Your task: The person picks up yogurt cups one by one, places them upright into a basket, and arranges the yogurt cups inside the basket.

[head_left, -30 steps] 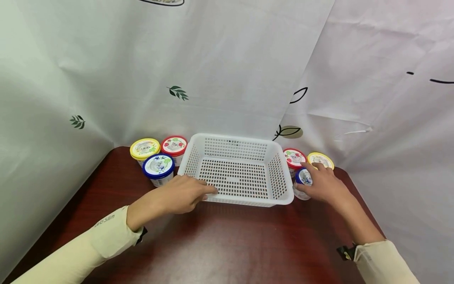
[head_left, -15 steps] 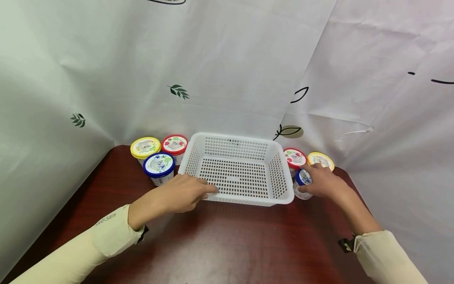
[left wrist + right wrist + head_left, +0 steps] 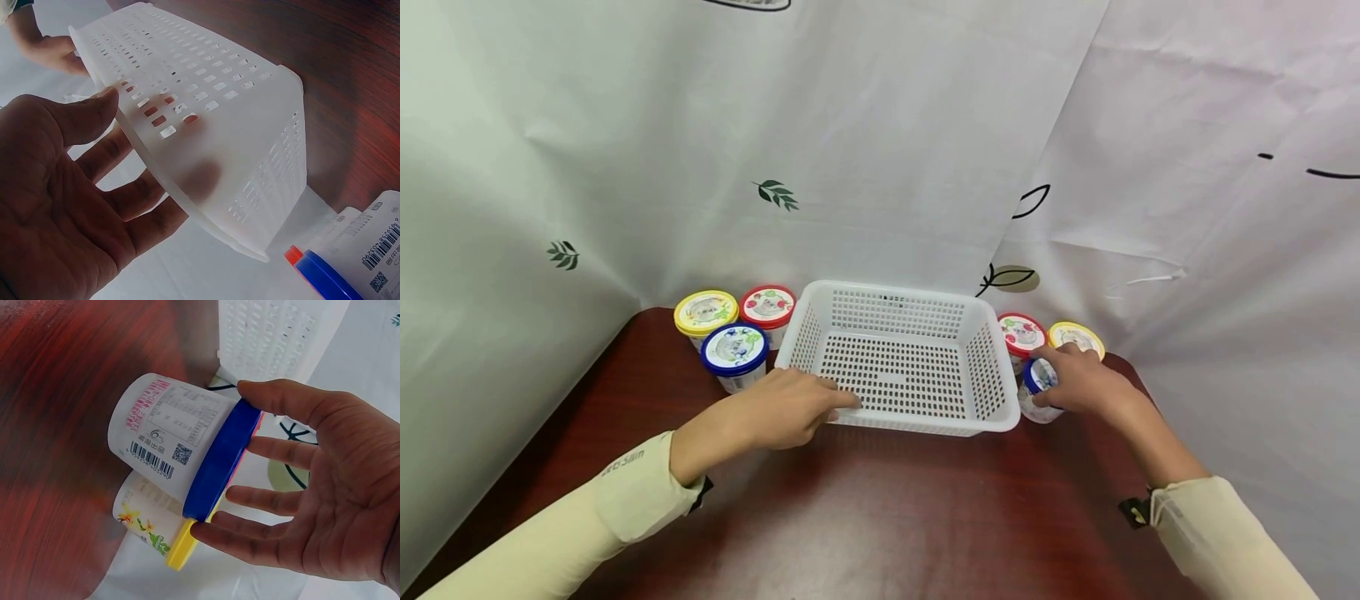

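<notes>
My left hand (image 3: 793,408) grips the near left rim of a white perforated plastic basket (image 3: 891,423). In the left wrist view the thumb presses the outer wall of the basket (image 3: 231,131), with the other fingers behind the rim. My right hand (image 3: 1086,383) reaches over a blue-lidded paper tub (image 3: 1037,407) right of the basket. In the right wrist view its fingers spread over the blue lid (image 3: 225,459). The thumb tip is right at one lid edge, and the little finger is near the yellow lid (image 3: 181,547) behind it.
Right of the basket stand a red-lidded tub (image 3: 1021,333) and a yellow-lidded tub (image 3: 1077,335). On its left are yellow-lidded (image 3: 706,312), red-lidded (image 3: 767,307) and blue-lidded tubs (image 3: 734,350). White cloth (image 3: 887,167) hangs behind the dark red table (image 3: 910,517).
My right forearm has shifted slightly and the fingers have drawn back a little over the blue lid. The left hand and basket look the same.
</notes>
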Demonstrator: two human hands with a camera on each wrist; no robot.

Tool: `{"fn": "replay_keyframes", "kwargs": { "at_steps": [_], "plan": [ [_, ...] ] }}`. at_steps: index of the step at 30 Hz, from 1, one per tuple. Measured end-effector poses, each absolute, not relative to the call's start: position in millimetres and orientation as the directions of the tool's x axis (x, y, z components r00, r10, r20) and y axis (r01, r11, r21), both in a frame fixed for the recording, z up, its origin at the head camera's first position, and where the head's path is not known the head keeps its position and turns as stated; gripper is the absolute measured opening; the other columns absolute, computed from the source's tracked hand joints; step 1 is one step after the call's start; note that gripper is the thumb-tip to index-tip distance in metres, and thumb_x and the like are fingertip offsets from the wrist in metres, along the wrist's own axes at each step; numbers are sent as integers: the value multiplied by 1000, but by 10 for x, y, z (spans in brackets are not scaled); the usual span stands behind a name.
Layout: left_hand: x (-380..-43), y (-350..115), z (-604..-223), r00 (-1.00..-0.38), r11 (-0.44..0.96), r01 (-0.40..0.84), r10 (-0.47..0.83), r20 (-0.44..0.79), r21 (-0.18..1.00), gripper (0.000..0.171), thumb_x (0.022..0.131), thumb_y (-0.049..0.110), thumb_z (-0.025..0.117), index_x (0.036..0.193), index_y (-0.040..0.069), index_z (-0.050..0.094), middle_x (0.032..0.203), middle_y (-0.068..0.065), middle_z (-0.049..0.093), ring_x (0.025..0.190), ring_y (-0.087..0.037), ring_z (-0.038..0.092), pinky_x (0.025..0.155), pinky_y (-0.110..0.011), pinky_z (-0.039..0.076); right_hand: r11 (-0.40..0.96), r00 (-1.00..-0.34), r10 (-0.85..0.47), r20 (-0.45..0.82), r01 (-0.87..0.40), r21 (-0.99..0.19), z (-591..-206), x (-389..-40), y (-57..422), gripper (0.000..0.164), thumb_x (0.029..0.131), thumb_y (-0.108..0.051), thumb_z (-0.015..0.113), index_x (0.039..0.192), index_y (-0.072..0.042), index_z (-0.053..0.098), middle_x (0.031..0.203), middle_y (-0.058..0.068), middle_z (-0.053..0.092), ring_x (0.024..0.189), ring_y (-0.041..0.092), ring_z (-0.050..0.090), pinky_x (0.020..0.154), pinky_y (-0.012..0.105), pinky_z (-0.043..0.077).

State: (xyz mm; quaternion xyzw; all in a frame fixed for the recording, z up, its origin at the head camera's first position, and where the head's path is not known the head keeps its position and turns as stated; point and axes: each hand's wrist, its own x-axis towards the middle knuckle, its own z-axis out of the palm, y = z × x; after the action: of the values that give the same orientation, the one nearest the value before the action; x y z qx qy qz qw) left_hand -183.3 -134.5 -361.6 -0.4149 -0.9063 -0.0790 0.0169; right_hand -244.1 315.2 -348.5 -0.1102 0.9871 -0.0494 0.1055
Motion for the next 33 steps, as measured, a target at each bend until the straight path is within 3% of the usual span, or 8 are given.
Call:
{"fn": "replay_keyframes", "kwargs": {
  "at_steps": [10, 18, 25, 33],
  "plan": [
    [-1828, -1342, -3596, -656, 642, 753, 751, 83, 141, 35, 103, 7, 72, 132, 24, 80, 113, -1, 85, 79, -14, 65, 66, -28, 47, 955, -931, -280, -233, -246, -165, -3446, -2490, 3191, 78, 80, -31, 96, 147, -8, 63, 139, 39, 59, 114, 50, 67, 93, 66, 63],
    [-1836, -1337, -3582, -659, 645, 747, 750, 56, 162, 35, 105, 7, 70, 134, 24, 79, 118, -1, 85, 81, -14, 65, 68, -28, 47, 954, -920, -282, -273, -239, -179, -3419, -2510, 3194, 80, 79, -28, 96, 149, -10, 61, 142, 40, 57, 115, 49, 67, 95, 64, 63],
    [-1838, -1334, -3578, -659, 644, 745, 750, 44, 175, 35, 105, 8, 70, 135, 24, 79, 122, -1, 85, 84, -14, 65, 69, -28, 47, 939, -912, -328, -245, -286, -192, -3423, -2512, 3209, 66, 76, -25, 95, 137, -15, 73, 132, 33, 64, 114, 45, 64, 88, 55, 60],
    [-1839, -1333, -3567, -661, 645, 742, 750, 33, 181, 37, 106, 8, 70, 137, 25, 79, 125, -1, 85, 88, -15, 67, 72, -29, 48, 940, -907, -328, -264, -286, -186, -3366, -2496, 3225, 67, 75, -26, 96, 137, -15, 73, 129, 34, 63, 112, 45, 66, 87, 56, 62]
  ]
}}
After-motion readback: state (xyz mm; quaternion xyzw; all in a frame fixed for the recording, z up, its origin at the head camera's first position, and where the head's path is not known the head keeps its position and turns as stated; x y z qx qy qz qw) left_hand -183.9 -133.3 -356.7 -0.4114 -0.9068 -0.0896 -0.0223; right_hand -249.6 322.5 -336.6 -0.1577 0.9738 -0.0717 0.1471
